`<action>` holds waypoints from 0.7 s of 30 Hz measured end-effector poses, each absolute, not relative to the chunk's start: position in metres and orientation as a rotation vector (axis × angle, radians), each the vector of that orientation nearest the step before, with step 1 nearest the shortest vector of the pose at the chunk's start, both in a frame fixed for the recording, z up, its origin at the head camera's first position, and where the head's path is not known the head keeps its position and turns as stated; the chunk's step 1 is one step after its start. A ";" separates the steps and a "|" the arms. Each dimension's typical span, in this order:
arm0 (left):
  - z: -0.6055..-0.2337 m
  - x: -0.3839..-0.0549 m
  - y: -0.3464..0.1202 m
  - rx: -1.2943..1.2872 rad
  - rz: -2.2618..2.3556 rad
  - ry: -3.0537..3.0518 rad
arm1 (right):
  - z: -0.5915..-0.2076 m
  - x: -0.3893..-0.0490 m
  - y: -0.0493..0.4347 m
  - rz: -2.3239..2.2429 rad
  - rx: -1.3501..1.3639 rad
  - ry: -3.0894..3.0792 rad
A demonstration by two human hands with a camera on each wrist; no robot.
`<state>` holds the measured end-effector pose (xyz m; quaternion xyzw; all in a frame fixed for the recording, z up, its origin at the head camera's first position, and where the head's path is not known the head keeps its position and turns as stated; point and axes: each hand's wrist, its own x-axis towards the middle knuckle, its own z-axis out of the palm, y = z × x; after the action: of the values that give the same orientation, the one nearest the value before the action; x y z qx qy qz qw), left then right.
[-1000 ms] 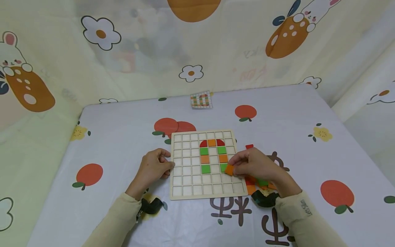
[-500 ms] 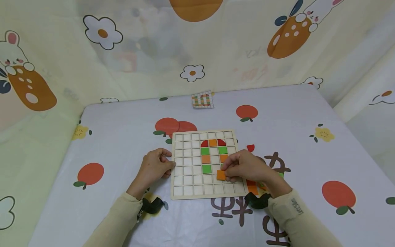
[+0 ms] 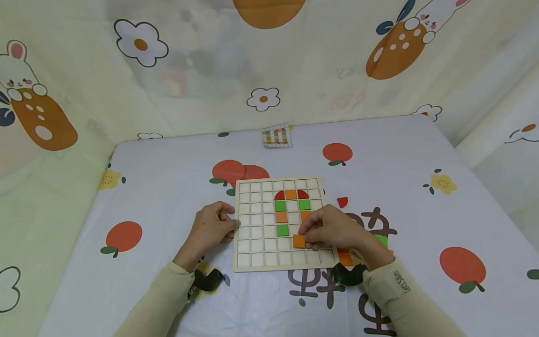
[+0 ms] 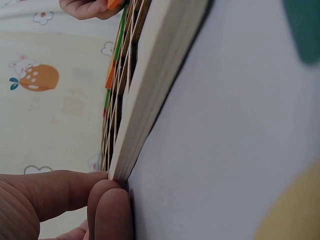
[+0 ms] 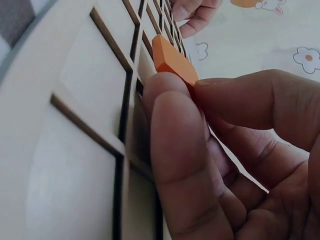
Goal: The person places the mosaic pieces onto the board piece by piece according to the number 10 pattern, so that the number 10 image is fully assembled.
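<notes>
A wooden grid board (image 3: pixel 257 245) lies on the table in the head view. My left hand (image 3: pixel 212 225) pinches its left edge between thumb and fingers; the left wrist view shows the thumb on the board's rim (image 4: pixel 152 82). My right hand (image 3: pixel 330 229) pinches an orange square tile (image 3: pixel 298 241) by its right side, close over a lower cell. In the right wrist view this orange tile (image 5: pixel 172 60) looks tilted against the grid. Set in the board are red rounded tiles (image 3: pixel 280 195), green tiles (image 3: pixel 282 230) and orange tiles (image 3: pixel 281 216). My right hand hides part of the right column.
Right of the board lie a loose red rounded tile (image 3: pixel 343 202), a green tile (image 3: pixel 382 240) and orange tiles (image 3: pixel 345 258), partly covered by my right wrist. A small card with a coloured grid pattern (image 3: pixel 276 136) lies at the table's far edge, before a printed curtain (image 3: pixel 202 98).
My right hand has carried the orange tile left and slightly down, from beside the right green tile to over a cell in the row below. The left hand keeps its grip on the board.
</notes>
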<state>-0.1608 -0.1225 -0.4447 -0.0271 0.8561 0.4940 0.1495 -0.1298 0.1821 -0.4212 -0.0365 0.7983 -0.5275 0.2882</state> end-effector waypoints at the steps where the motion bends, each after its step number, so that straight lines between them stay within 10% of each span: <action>1: -0.445 -0.161 -0.122 -0.078 1.420 2.461 | -0.421 -0.130 0.181 -1.405 -0.094 2.136; 21: -0.446 -0.161 -0.123 -0.071 1.430 2.454 | -0.422 -0.127 0.175 -1.366 -0.095 2.206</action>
<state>-0.1608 -0.1231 -0.4458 -0.0248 0.8541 0.4976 0.1496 -0.1267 0.1746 -0.4219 -0.0352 0.8183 -0.5066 0.2694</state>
